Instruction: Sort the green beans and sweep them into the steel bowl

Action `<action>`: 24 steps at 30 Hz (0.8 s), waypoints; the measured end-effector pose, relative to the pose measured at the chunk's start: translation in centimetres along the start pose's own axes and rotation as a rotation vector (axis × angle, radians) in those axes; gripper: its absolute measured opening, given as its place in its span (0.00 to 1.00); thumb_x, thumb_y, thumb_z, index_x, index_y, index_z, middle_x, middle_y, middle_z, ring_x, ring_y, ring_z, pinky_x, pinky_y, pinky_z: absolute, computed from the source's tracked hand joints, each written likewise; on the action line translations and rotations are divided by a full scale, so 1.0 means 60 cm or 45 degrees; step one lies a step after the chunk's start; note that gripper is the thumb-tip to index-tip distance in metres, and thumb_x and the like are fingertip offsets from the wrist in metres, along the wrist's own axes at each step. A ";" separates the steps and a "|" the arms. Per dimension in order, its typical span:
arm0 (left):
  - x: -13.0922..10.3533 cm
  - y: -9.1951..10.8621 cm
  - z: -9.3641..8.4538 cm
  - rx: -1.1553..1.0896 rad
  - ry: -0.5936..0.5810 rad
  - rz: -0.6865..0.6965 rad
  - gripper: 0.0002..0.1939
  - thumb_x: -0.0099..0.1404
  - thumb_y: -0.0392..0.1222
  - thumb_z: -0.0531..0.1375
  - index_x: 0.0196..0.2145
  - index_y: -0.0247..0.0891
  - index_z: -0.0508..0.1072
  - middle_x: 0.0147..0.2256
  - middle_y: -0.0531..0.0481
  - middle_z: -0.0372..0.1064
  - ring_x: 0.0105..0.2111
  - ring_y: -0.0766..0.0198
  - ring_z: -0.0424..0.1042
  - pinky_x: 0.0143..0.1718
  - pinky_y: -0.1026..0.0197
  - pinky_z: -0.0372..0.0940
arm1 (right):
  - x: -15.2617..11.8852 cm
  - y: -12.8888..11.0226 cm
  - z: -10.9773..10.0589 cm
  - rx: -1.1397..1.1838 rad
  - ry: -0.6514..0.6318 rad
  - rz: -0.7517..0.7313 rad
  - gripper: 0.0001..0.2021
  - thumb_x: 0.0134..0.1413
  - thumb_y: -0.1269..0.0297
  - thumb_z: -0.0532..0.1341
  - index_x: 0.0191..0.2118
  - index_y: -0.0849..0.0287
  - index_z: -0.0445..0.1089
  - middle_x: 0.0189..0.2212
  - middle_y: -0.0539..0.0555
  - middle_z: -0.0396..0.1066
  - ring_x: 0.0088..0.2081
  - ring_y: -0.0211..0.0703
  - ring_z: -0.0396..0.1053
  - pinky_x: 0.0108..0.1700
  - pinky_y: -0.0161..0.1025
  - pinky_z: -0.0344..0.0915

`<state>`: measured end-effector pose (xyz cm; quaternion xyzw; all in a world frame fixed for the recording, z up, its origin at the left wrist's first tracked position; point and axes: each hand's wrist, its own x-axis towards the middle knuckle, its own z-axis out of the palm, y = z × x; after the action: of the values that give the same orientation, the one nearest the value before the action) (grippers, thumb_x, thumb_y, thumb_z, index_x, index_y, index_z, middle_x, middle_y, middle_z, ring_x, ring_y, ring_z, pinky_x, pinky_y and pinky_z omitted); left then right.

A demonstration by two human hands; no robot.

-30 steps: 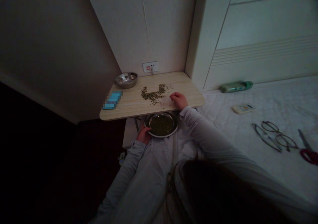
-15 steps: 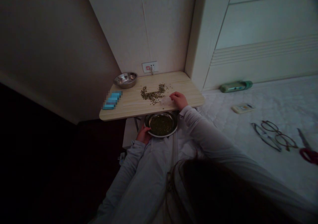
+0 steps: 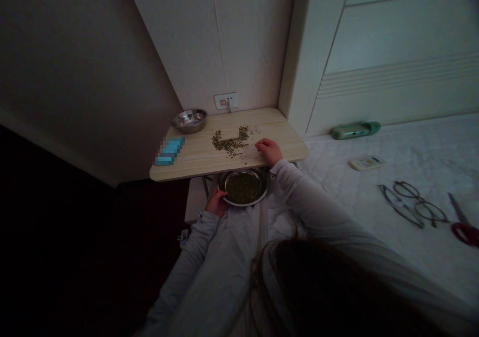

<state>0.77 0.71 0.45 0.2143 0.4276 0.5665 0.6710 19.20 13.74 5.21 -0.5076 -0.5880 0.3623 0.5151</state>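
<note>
My left hand is closed on the left rim of a metal bowl, its thumb over the edge. The bowl sits at my lap, just below the table's front edge, and holds many small green beans. Above it, over the right part of the small wooden table, my right hand has its fingers pinched together. A thin, clear piece that looks like plastic shows at those fingertips; its exact kind is hard to make out. Loose green beans lie scattered to the left of that hand.
An empty-looking metal bowl stands at the table's back left, with a blurred blue phone-like object in front. A wall socket is behind. On the white bed lie a green bottle, a remote, glasses and red-handled scissors.
</note>
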 end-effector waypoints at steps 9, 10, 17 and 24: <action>0.002 0.000 -0.002 -0.003 -0.022 -0.001 0.25 0.43 0.29 0.53 0.41 0.44 0.62 0.30 0.54 0.67 0.34 0.61 0.65 0.34 0.57 0.61 | 0.001 0.002 0.001 0.002 -0.003 0.004 0.09 0.33 0.61 0.53 0.21 0.61 0.63 0.16 0.45 0.60 0.22 0.31 0.56 0.28 0.32 0.54; 0.002 0.000 -0.002 0.001 -0.021 -0.004 0.25 0.43 0.29 0.53 0.41 0.44 0.62 0.30 0.54 0.67 0.34 0.61 0.65 0.33 0.57 0.61 | 0.001 0.002 0.001 -0.001 -0.002 0.006 0.09 0.33 0.61 0.53 0.21 0.61 0.63 0.16 0.45 0.60 0.22 0.31 0.56 0.28 0.32 0.54; 0.008 0.000 -0.006 -0.022 0.007 -0.035 0.23 0.42 0.28 0.53 0.39 0.43 0.62 0.28 0.54 0.67 0.34 0.62 0.65 0.33 0.58 0.61 | -0.001 -0.003 0.000 -0.024 0.003 0.008 0.08 0.33 0.61 0.53 0.21 0.61 0.63 0.16 0.45 0.60 0.22 0.31 0.56 0.28 0.32 0.54; 0.003 -0.002 -0.005 0.003 -0.013 -0.004 0.22 0.43 0.29 0.53 0.39 0.44 0.62 0.31 0.54 0.67 0.35 0.62 0.65 0.33 0.58 0.61 | -0.003 -0.005 0.000 -0.001 0.000 0.006 0.08 0.33 0.61 0.53 0.20 0.61 0.62 0.16 0.45 0.59 0.22 0.31 0.55 0.28 0.32 0.53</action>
<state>0.60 0.81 0.17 0.2175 0.4251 0.5639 0.6738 19.10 13.50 5.47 -0.5091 -0.5869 0.3635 0.5140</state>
